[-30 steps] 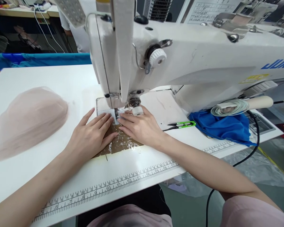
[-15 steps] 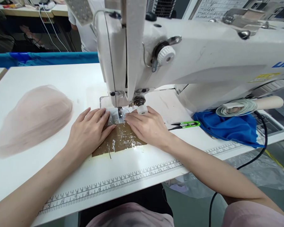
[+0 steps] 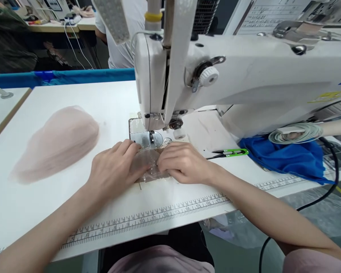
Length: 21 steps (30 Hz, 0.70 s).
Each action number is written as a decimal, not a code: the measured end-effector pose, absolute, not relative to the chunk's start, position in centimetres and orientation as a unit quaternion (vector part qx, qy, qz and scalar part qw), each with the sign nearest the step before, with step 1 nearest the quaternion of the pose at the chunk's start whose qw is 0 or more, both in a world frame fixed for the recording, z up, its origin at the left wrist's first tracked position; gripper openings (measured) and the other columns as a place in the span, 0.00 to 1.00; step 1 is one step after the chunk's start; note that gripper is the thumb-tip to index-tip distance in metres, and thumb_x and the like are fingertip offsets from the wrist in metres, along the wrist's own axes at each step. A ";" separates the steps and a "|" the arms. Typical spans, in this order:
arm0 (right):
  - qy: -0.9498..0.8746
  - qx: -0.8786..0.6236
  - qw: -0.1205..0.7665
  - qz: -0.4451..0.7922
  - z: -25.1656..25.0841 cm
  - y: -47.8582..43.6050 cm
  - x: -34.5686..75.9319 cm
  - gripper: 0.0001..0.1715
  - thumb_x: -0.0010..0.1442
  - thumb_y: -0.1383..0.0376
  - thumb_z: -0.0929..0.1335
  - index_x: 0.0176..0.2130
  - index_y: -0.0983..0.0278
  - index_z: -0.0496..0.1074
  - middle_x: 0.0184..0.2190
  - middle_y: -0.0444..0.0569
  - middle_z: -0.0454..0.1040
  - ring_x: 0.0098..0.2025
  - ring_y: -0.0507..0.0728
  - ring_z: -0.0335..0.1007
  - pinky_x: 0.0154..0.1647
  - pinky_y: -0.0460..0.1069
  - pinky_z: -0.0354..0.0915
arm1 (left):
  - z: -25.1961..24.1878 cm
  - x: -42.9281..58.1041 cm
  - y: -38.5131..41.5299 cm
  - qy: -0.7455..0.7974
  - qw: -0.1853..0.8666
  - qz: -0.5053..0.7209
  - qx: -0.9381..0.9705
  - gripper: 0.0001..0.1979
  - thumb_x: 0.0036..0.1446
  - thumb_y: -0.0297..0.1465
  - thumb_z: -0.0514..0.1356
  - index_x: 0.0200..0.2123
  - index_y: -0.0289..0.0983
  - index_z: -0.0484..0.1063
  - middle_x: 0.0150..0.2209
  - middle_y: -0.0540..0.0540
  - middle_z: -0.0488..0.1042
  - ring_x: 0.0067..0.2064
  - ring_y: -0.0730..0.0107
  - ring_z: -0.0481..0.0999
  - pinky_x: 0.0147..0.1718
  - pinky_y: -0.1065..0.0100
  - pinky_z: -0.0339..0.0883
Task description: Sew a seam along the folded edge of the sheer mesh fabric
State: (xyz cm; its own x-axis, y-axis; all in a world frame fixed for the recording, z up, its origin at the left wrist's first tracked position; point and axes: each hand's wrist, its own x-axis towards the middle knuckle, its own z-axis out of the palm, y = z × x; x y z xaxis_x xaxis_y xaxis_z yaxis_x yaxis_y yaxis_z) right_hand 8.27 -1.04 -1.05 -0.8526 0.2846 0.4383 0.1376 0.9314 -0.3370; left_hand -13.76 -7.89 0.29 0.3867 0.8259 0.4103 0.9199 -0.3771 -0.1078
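A small translucent piece of sheer fabric (image 3: 145,159) is stretched between my hands, just in front of the presser foot (image 3: 151,137) of the sewing machine (image 3: 156,83). My left hand (image 3: 113,163) grips its left side, the thumb showing through the sheer layer. On the other side my right hand (image 3: 184,163) pinches it with curled fingers. The fabric partly covers a brown taped patch on the table. Metal of the needle plate (image 3: 139,134) shows behind the fabric, and the foot stands apart from it.
Pale pink sheer fabric (image 3: 59,144) lies on the table at left. Green-handled thread snips (image 3: 230,152), a blue cloth (image 3: 287,157) and a coil of pale cord (image 3: 295,132) are at right. A printed ruler (image 3: 147,220) follows the front edge. Another person (image 3: 122,41) is behind.
Both hands have drawn back from the presser foot towards me. Their fingers, flat before, are now curled, lifting the sheer piece off the needle plate. The camera view has shifted slightly left.
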 end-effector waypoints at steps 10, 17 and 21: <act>-0.798 -0.341 0.229 0.442 0.4 -1.5 8.1 0.21 0.61 0.68 0.67 0.55 0.64 0.71 0.48 0.51 0.78 0.22 0.46 0.70 0.23 0.44 0.66 | -0.3 -13.4 -7.6 -0.600 -0.034 -0.164 -0.782 0.12 0.67 0.39 0.52 0.37 0.40 0.70 0.35 0.53 0.77 0.30 0.72 0.74 0.22 0.71 0.56; -0.669 -0.335 0.176 0.640 0.7 -1.1 8.1 0.09 0.63 0.66 0.67 0.43 0.68 0.75 0.39 0.50 0.81 0.15 0.43 0.65 0.14 0.41 0.61 | 0.0 -12.7 -8.3 -0.549 -0.065 -0.291 -0.781 0.09 0.66 0.37 0.56 0.38 0.40 0.72 0.32 0.54 0.75 0.28 0.78 0.69 0.25 0.72 0.58; -0.675 -0.327 0.217 0.624 0.6 -1.0 7.9 0.09 0.59 0.62 0.72 0.34 0.68 0.75 0.22 0.40 0.73 0.18 0.45 0.65 0.20 0.41 0.61 | 0.5 -12.6 -8.3 -0.579 -0.171 -0.299 -0.739 0.10 0.65 0.39 0.56 0.37 0.41 0.72 0.31 0.54 0.75 0.28 0.77 0.68 0.27 0.71 0.61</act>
